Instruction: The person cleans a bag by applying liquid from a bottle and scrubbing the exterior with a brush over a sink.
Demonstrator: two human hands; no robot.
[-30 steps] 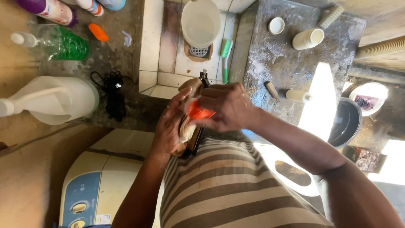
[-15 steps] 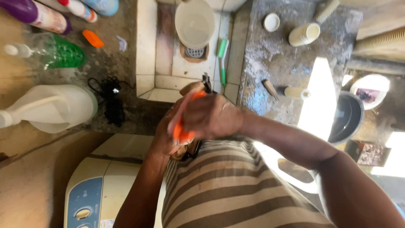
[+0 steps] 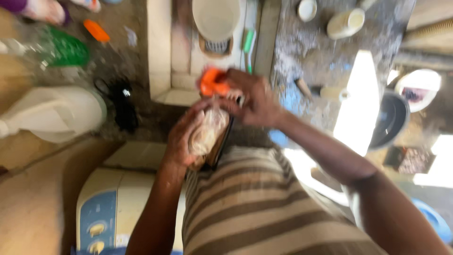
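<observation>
My left hand (image 3: 181, 139) grips a pale, lumpy object wrapped in thin plastic (image 3: 207, 132) against a dark flat piece, held in front of my striped shirt (image 3: 255, 208). My right hand (image 3: 252, 97) holds a small orange item (image 3: 212, 82) just above that bundle, fingers closed on it. Both hands are close together and blurred by motion. What the orange item is I cannot tell.
A white jug (image 3: 52, 113) lies at left, with a green-capped clear bottle (image 3: 61, 49) and an orange cap (image 3: 96, 30) above it. A white bowl (image 3: 217, 16) and a green brush (image 3: 247, 42) sit at the top. A white and blue appliance (image 3: 118, 208) stands below.
My right hand has moved up from the bundle, carrying the orange item above it. The view has shifted slightly and blurred.
</observation>
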